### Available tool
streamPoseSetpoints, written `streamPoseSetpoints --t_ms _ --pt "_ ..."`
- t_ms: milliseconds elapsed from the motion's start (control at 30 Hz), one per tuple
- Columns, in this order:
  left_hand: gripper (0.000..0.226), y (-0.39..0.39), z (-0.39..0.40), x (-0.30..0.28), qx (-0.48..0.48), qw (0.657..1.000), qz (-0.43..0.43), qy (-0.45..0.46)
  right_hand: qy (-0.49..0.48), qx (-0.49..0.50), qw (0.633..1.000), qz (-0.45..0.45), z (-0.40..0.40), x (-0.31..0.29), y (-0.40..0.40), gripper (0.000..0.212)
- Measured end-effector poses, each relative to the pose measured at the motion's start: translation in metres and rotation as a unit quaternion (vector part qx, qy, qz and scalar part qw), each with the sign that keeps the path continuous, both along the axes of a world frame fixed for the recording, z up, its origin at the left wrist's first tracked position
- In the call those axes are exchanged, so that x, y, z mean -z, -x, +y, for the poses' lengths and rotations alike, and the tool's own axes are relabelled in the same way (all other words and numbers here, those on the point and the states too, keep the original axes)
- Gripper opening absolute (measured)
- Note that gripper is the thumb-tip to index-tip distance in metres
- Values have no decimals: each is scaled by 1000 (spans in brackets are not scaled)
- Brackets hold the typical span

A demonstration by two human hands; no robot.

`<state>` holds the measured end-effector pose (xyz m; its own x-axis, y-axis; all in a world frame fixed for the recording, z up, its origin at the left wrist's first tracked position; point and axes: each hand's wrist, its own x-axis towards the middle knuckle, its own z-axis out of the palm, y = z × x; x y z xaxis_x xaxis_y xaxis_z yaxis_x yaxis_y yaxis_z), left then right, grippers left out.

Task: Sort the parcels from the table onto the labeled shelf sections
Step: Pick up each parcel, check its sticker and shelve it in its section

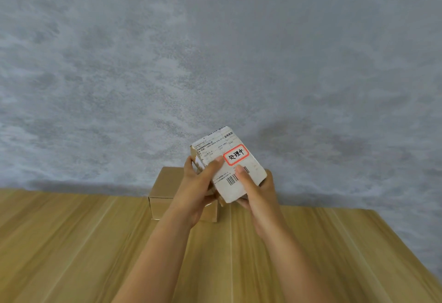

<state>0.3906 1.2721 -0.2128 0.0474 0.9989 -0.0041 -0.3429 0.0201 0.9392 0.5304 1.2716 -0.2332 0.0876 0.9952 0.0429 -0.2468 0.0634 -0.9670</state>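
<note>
1. The grey mottled wall point(215, 51) fills most of what you see, rising behind the far edge of the table.
2. The wooden table point(71, 243) spans the lower part of your view, its grain running away from you toward the wall.
3. A plain brown cardboard box point(165, 190) sits on the table against the wall, partly hidden behind your forearm and hand.
4. You hold a small parcel point(229, 166) up above the table, in front of the cardboard box, tilted so its white shipping label faces you.
5. Your left hand point(198, 183) grips the parcel's left side, thumb pressed on the label face and fingers curled round the brown edge behind.
6. Your right hand point(256, 190) grips the parcel's lower right corner, thumb lying on the label next to a barcode, fingers wrapped underneath.
7. A red-bordered sticker point(236, 155) with black characters sits on the label, just above both thumbs.
8. A barcode point(232, 179) is printed low on the label, between your thumbs.
</note>
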Motion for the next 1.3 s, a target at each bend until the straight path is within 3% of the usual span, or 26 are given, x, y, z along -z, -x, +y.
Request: streamPoseSetpoints --t_ms 133,300,367,533,633,733,867,1133,1200,1300 --pt "52 16 2 -1 3 999 35 -25 39 -75 989 -123 -2 -2 -8 75" --pt "58 19 0 5 15 998 59 -28 14 -129 979 -155 -8 3 -13 61" --pt "63 16 0 8 10 997 70 -23 -11 -127 978 -165 -10 5 -16 66" --pt "37 7 0 9 -61 976 193 -74 -35 -92 980 -173 -10 8 -26 86" --pt "19 6 -2 15 -111 953 264 -101 -44 -72 983 -163 -11 9 -35 79" --pt "17 9 -6 24 -116 902 392 -143 -41 -72 986 -143 -16 11 -47 76" --pt "29 14 0 25 -132 764 596 -208 -26 -76 987 -141 -24 19 -59 72" --pt "17 9 7 16 -109 542 755 -352 0 -46 991 -128 -54 34 -67 76" --pt "16 11 3 18 -109 517 762 -374 -1 -29 991 -133 -67 32 -70 80" --pt "26 12 -8 22 -90 528 750 -389 -2 6 992 -127 -90 28 -73 91"
